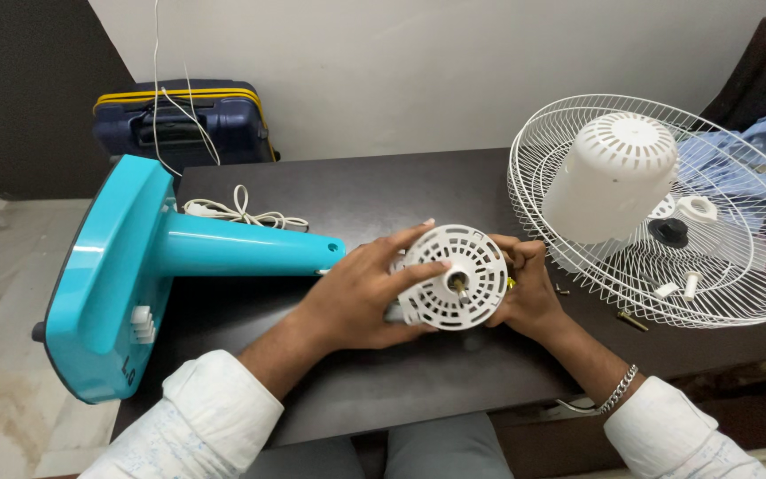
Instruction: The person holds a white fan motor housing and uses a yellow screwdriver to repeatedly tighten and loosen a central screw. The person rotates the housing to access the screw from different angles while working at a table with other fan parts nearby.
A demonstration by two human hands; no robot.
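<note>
— What's in those hands?
— A white fan motor housing (456, 278), just right of the teal fan stand (161, 257) lying on the dark table (383, 372). The left hand (356, 297) grasps its face; the right hand (529, 288) curls around its far side.
— And beyond the stand?
— A white wire grille (746, 266), farther right.

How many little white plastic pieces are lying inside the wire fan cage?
3 that I can see: a white ring-shaped nut beside the upturned white motor cover, and two small white pieces near the wire cage's front rim. More may hide behind the cover.
</note>
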